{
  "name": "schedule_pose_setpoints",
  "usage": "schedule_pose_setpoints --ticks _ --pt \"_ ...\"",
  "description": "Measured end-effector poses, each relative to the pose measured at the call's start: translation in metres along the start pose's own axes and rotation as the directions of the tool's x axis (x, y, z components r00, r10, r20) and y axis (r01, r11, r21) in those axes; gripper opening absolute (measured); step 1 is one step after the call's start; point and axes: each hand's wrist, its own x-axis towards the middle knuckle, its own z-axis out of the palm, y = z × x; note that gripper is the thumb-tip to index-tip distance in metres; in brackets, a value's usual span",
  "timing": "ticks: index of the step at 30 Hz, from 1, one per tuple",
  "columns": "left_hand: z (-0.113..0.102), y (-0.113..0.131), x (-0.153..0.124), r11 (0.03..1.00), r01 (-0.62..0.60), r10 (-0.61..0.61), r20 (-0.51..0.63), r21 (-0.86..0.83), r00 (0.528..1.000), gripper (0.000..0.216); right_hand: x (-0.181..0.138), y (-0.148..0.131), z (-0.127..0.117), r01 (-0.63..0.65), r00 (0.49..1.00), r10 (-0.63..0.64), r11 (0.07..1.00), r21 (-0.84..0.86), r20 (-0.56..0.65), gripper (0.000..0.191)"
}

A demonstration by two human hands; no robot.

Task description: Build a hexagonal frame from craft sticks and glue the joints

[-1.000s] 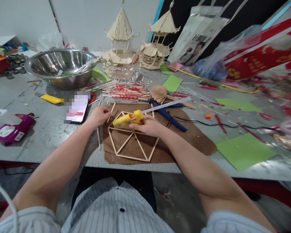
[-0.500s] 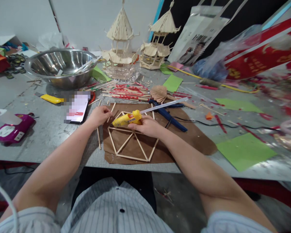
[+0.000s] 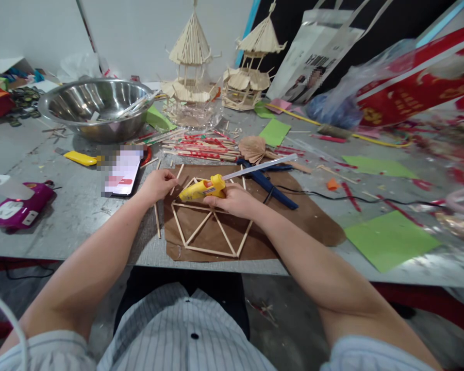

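Note:
My right hand (image 3: 235,200) grips a yellow glue gun (image 3: 201,189) with a clear glue stick (image 3: 266,166) poking out of its back; the nozzle points left, low over a hexagonal frame of thin wooden sticks (image 3: 212,226). The frame lies on a brown mat (image 3: 301,221) at the table's near edge. My left hand (image 3: 159,184) is closed, pinching a wooden stick (image 3: 175,181) at the frame's upper left corner, right by the gun's nozzle.
Behind the mat lie a pile of wooden and red sticks (image 3: 201,147), a phone (image 3: 122,172), a steel bowl (image 3: 96,108) and two stick pagoda models (image 3: 191,62). Blue scissors (image 3: 266,180), a black cord (image 3: 351,198) and green paper (image 3: 390,239) are to the right.
The glue gun's nozzle has edged a little left toward my left hand. Both hands otherwise stay in place.

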Motion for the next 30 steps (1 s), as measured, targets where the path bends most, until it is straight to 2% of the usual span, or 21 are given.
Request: schedule_pose_setpoints --ticks 19,27,30 --pt "0.0002 0.0002 -0.0002 1.0 0.012 -0.012 -0.004 -0.019 1.0 0.024 0.0004 0.0004 -0.0039 -0.051 0.999 0.052 0.996 -0.077 0.007 0.041" --pt "-0.0007 0.003 -0.0026 0.996 0.064 -0.062 0.041 -0.061 0.997 0.024 0.0013 0.0041 -0.0016 -0.039 0.999 0.039 0.998 -0.058 0.002 0.041" --pt "-0.0006 0.0032 -0.0027 0.996 0.067 -0.065 0.036 -0.064 0.997 0.024 0.0013 0.0027 -0.0002 0.002 1.0 -0.002 0.999 -0.042 -0.003 0.04"
